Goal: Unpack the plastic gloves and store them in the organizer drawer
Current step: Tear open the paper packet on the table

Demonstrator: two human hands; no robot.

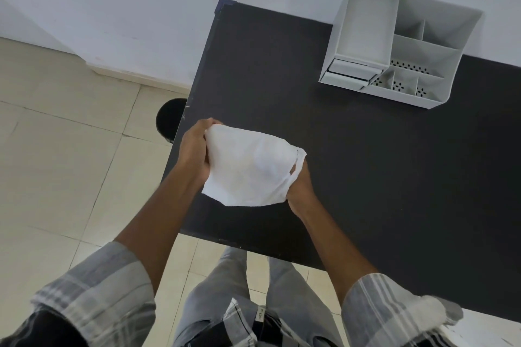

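A translucent white plastic pack of gloves [248, 166] is stretched between both hands above the near left part of the black table [366, 163]. My left hand [194, 149] grips its left edge. My right hand [300, 186] pinches its right edge, partly hidden behind the plastic. The grey desk organizer [400, 45] stands at the far right of the table against the wall. Its two small drawers [349, 74] sit at its front left corner, both only slightly out.
A black round bin [169, 118] stands on the tiled floor just left of the table's edge. The white wall runs behind the table. My legs are at the table's near edge.
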